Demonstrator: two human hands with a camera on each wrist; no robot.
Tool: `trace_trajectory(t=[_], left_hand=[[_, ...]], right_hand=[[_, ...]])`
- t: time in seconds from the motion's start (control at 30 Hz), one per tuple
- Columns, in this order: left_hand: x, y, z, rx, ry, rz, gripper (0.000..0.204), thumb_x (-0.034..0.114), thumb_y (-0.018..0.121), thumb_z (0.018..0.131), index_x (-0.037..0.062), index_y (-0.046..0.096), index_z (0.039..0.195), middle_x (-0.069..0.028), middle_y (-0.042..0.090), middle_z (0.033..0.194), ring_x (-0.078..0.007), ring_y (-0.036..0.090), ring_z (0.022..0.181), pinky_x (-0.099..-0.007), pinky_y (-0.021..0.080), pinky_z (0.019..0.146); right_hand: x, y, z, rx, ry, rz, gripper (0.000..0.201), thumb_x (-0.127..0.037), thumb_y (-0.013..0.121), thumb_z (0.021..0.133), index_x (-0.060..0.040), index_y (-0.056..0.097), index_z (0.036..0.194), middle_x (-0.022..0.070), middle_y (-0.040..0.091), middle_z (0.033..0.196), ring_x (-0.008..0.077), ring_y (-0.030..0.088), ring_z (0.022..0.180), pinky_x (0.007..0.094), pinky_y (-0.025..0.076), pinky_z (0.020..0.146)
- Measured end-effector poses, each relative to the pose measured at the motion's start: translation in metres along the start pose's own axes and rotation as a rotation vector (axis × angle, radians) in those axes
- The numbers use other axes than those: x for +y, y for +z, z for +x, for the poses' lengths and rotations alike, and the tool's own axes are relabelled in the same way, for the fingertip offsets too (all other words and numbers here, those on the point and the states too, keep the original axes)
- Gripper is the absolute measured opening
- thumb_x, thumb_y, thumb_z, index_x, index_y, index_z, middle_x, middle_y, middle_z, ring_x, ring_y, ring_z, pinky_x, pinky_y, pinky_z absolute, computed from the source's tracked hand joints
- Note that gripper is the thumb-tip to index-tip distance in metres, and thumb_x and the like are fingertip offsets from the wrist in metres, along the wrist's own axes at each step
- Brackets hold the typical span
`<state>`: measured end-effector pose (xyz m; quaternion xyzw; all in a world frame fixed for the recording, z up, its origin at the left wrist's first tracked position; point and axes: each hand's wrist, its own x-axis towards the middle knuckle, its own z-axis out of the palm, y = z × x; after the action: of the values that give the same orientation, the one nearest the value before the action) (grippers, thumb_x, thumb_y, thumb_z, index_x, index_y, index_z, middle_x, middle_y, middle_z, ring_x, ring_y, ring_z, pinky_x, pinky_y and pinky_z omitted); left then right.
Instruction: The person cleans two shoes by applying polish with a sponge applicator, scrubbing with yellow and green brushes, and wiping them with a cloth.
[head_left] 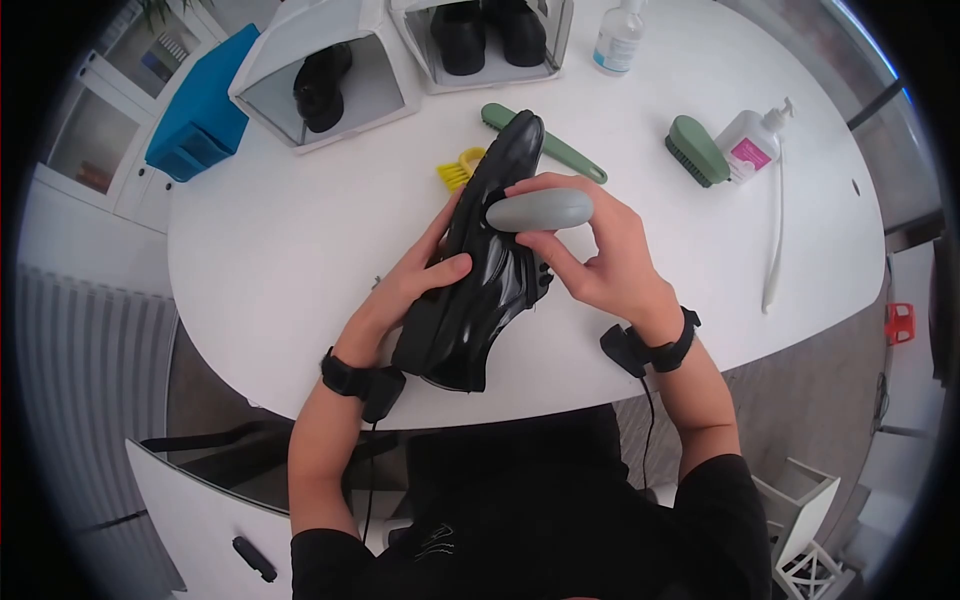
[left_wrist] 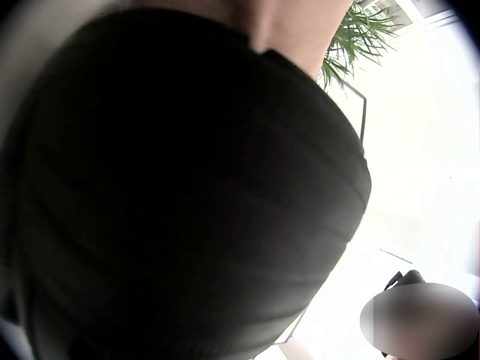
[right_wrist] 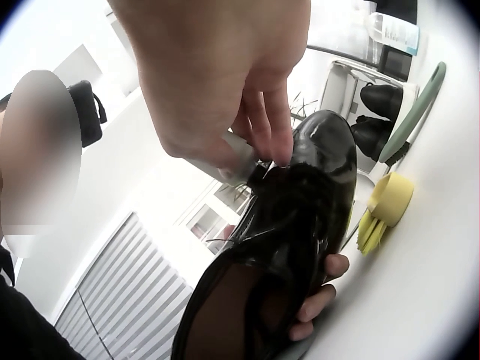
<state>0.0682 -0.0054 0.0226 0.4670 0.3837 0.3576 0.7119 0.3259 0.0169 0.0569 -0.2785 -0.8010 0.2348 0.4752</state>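
Fingers (right_wrist: pixel 279 124) pinch a grey tool (right_wrist: pixel 242 159), seemingly against the black shoe (right_wrist: pixel 292 206).

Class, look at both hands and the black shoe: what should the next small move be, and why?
Probably a short stroke of the grey-handled tool along the black shoe: the right hand pinches the tool with its dark end at the shoe's upper, while the left hand holds the shoe from the other side.

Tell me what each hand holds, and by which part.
The left hand grips the black shoe around its middle; the right hand pinches the grey tool by its sides.
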Motion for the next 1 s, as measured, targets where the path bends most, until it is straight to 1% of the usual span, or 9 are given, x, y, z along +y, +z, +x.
trace_trajectory(t=[0.17, 0.37, 0.43, 0.5, 0.57, 0.7, 0.8, 0.87, 1.0], left_hand=[[0.001, 0.002, 0.002, -0.024, 0.017, 0.029, 0.109, 0.041, 0.079, 0.091, 0.0085, 0.015, 0.173, -0.0188, 0.037, 0.166, -0.0278, 0.043, 0.150, -0.0361, 0.031, 0.124], [-0.005, 0.000, 0.004, -0.064, 0.006, 0.031, 0.110, 0.038, 0.081, 0.090, 0.0082, 0.015, 0.173, -0.0167, 0.035, 0.168, -0.0268, 0.041, 0.152, -0.0356, 0.028, 0.125], [-0.005, -0.001, 0.005, -0.075, 0.013, 0.052, 0.110, 0.037, 0.081, 0.089, 0.0078, 0.015, 0.172, -0.0165, 0.034, 0.169, -0.0265, 0.040, 0.153, -0.0354, 0.026, 0.126], [-0.005, -0.001, 0.006, -0.086, 0.021, 0.075, 0.110, 0.037, 0.081, 0.089, 0.0073, 0.015, 0.172, -0.0164, 0.033, 0.170, -0.0262, 0.039, 0.153, -0.0351, 0.025, 0.126], [-0.004, 0.000, 0.006, -0.077, 0.037, 0.104, 0.111, 0.036, 0.082, 0.088, 0.0065, 0.015, 0.172, -0.0163, 0.032, 0.171, -0.0257, 0.037, 0.155, -0.0349, 0.023, 0.127], [0.000, 0.005, 0.002, -0.083, 0.011, 0.072, 0.113, 0.036, 0.083, 0.087, 0.0057, 0.016, 0.172, -0.0159, 0.031, 0.171, -0.0252, 0.036, 0.155, -0.0346, 0.023, 0.127], [-0.006, -0.001, 0.002, -0.104, 0.017, 0.054, 0.113, 0.035, 0.083, 0.086, 0.0059, 0.016, 0.172, -0.0156, 0.032, 0.171, -0.0252, 0.035, 0.156, -0.0338, 0.022, 0.127], [-0.008, -0.003, 0.000, -0.111, 0.022, 0.026, 0.112, 0.034, 0.084, 0.086, 0.0057, 0.018, 0.172, -0.0150, 0.034, 0.170, -0.0249, 0.037, 0.154, -0.0337, 0.023, 0.127], [-0.001, 0.008, -0.008, -0.047, -0.016, -0.132, 0.106, 0.033, 0.083, 0.087, 0.0044, 0.023, 0.170, -0.0138, 0.041, 0.165, -0.0240, 0.044, 0.149, -0.0337, 0.033, 0.123]], right_hand=[[0.002, 0.002, 0.000, 0.015, -0.025, -0.036, 0.045, -0.007, 0.083, 0.090, -0.0061, 0.063, 0.131, 0.0119, 0.073, 0.114, 0.0247, 0.069, 0.079, 0.0326, 0.057, 0.071], [0.017, 0.005, 0.004, 0.214, -0.015, -0.069, 0.044, -0.009, 0.083, 0.091, -0.0034, 0.063, 0.130, 0.0091, 0.073, 0.109, 0.0202, 0.070, 0.081, 0.0298, 0.056, 0.064], [0.021, 0.002, 0.007, 0.285, 0.096, -0.084, 0.042, -0.013, 0.083, 0.092, -0.0019, 0.063, 0.127, 0.0078, 0.074, 0.105, 0.0171, 0.070, 0.083, 0.0276, 0.054, 0.061], [0.026, -0.001, 0.013, 0.334, 0.113, -0.097, 0.043, -0.019, 0.082, 0.093, -0.0005, 0.062, 0.126, 0.0082, 0.074, 0.100, 0.0162, 0.070, 0.081, 0.0271, 0.054, 0.060], [0.028, -0.008, 0.017, 0.360, 0.255, -0.121, 0.047, -0.024, 0.083, 0.093, 0.0006, 0.061, 0.126, 0.0103, 0.075, 0.098, 0.0165, 0.070, 0.079, 0.0272, 0.053, 0.059], [0.043, -0.021, 0.020, 0.418, 0.323, -0.130, 0.052, -0.028, 0.083, 0.093, 0.0014, 0.060, 0.128, 0.0126, 0.076, 0.097, 0.0171, 0.069, 0.075, 0.0284, 0.053, 0.059], [0.064, -0.031, 0.014, 0.407, 0.438, -0.159, 0.053, -0.029, 0.083, 0.093, 0.0012, 0.060, 0.130, 0.0129, 0.077, 0.098, 0.0164, 0.069, 0.077, 0.0289, 0.053, 0.063], [0.071, -0.035, 0.009, 0.328, 0.574, -0.074, 0.051, -0.026, 0.081, 0.094, 0.0010, 0.061, 0.132, 0.0117, 0.077, 0.101, 0.0162, 0.069, 0.080, 0.0284, 0.053, 0.066], [0.044, -0.030, 0.009, 0.444, 0.422, 0.121, 0.048, -0.023, 0.081, 0.092, 0.0001, 0.063, 0.131, 0.0102, 0.077, 0.107, 0.0161, 0.069, 0.083, 0.0273, 0.052, 0.068]])
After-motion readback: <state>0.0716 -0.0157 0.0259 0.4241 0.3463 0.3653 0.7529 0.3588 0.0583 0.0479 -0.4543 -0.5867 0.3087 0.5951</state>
